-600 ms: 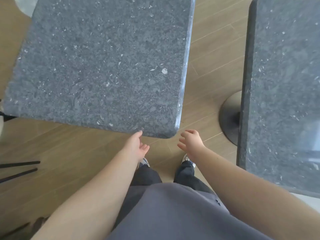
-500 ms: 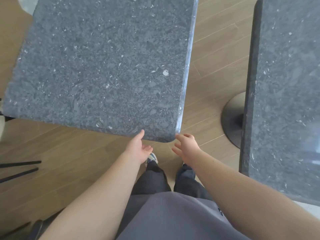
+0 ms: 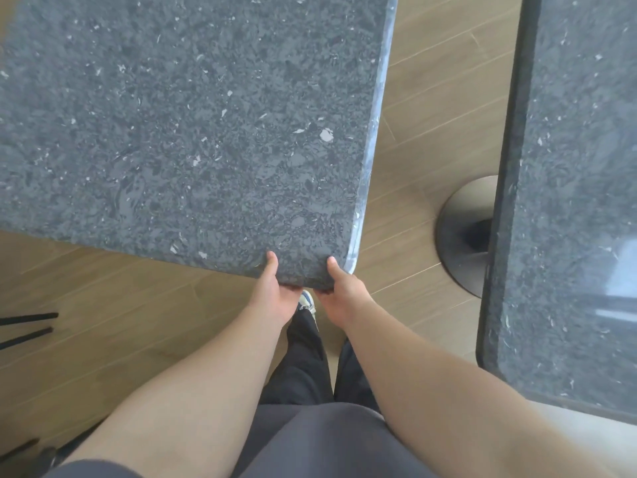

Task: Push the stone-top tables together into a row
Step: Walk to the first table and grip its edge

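While both arms reach forward, the hands, left (image 3: pixel 274 293) and right (image 3: pixel 343 291), grip the near table's (image 3: pixel 193 132) corner edge, thumbs on top.

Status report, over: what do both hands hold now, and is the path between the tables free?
Left hand and right hand grip near table at its corner. Second table apart, bare floor between. Nothing in the gap.
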